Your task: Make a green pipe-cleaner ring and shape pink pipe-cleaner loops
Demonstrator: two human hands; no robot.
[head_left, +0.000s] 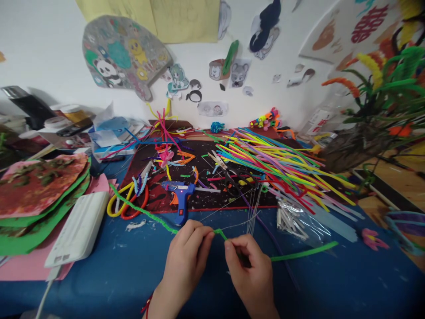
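Both hands work low at the near edge of the blue tabletop (109, 270), close together but not touching. The left hand (187, 254) is curled nearly shut, thumb and fingertips pinching a green pipe cleaner (303, 252). The right hand (249, 262) is also closed, pinching the same stem just beside the left. A short green stretch shows between the two grips.

From the left hand the stem runs up and left across the tabletop toward the scissors (128, 201) with yellow and red handles. From the right hand it trails out to the right and ends on bare blue surface.

Just beyond the knuckles stands a blue glue gun (181, 199) on the front edge of a black mat (206, 199), and a few thin wires (253, 217) lie near the right hand. A clear bag of sticks (295, 219) sits further right, below a heap of coloured pipe cleaners (282, 164). A white box (79, 230) lies well left of the hands.

Open tabletop lies to the left of the left wrist and to the right below the trailing stem. The space ahead is crowded.
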